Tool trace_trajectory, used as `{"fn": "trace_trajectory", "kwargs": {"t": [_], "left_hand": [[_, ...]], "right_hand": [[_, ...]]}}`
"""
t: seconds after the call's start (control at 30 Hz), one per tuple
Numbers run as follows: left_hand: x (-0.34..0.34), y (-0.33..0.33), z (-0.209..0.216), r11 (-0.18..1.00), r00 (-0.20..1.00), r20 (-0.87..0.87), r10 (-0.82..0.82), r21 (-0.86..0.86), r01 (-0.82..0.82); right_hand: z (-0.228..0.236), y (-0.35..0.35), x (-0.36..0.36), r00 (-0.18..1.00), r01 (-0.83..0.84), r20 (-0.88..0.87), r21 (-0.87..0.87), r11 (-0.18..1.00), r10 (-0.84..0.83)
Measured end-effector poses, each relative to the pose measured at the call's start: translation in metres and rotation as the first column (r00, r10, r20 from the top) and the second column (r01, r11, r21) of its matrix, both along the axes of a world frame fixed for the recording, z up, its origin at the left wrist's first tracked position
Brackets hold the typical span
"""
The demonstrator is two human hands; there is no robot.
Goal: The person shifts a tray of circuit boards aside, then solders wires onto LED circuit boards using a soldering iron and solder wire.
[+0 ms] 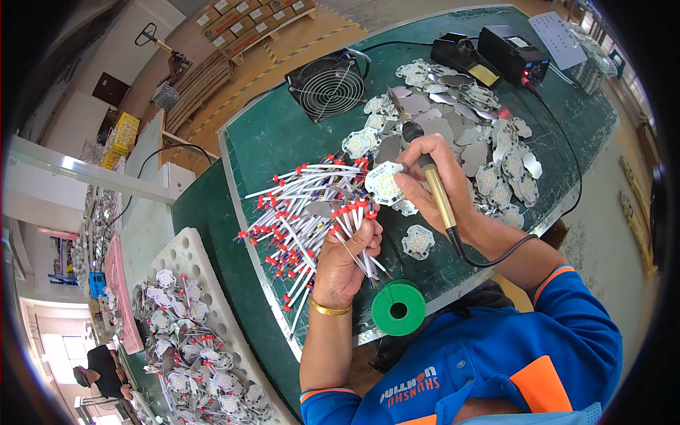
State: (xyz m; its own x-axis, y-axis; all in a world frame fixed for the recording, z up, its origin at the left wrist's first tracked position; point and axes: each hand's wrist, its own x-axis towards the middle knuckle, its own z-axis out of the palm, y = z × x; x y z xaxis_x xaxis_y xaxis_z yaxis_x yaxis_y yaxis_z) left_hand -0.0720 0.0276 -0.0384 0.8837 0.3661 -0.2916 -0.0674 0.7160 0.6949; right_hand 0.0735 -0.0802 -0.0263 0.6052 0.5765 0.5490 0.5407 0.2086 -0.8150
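My left hand is closed around a small bunch of white wires with red sleeves near their upper ends. In my right hand a soldering iron with a gold handle slants away, its tip pointing to the far left. The thumb and finger of that hand also pinch the edge of a white round LED board, just above the held wires. A heap of similar wires lies left of my hands. One loose LED board rests between my forearms, near a green solder spool.
Beyond my right hand are piled LED boards, many face down. A black fan, an iron stand and a black soldering station stand at the back; its cable loops right. A white foam tray beside wired boards is left.
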Motion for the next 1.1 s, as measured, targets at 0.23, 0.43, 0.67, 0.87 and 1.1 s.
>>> {"fn": "trace_trajectory", "kwargs": {"t": [0.23,0.43,0.67,0.87,1.1], "left_hand": [[-0.0002,-0.0036,0.0000,1.000,1.000,-0.003,0.031,-0.007,-0.031],[0.0003,-0.0049,-0.0028,0.999,0.999,-0.020,0.045,0.020,-0.045],[0.0014,-0.0050,-0.0003,0.999,0.999,-0.033,0.032,0.027,-0.031],[0.0023,-0.0056,0.0008,0.999,0.999,-0.031,0.032,0.018,-0.031],[0.0021,-0.0078,0.0005,0.994,0.995,-0.075,0.064,0.088,-0.057]], "right_hand": [[-0.0027,0.0020,-0.0019,0.995,-0.075,0.065,0.012,0.997,0.075],[-0.0024,-0.0011,-0.0023,0.981,-0.074,0.176,-0.015,0.997,0.076],[0.0002,-0.0012,0.0009,0.984,-0.020,0.178,0.001,1.000,0.020],[-0.0013,-0.0010,-0.0001,0.980,-0.034,0.195,0.013,0.999,0.031],[0.0001,-0.0051,-0.0027,0.984,-0.062,0.161,-0.052,0.997,0.069]]}}
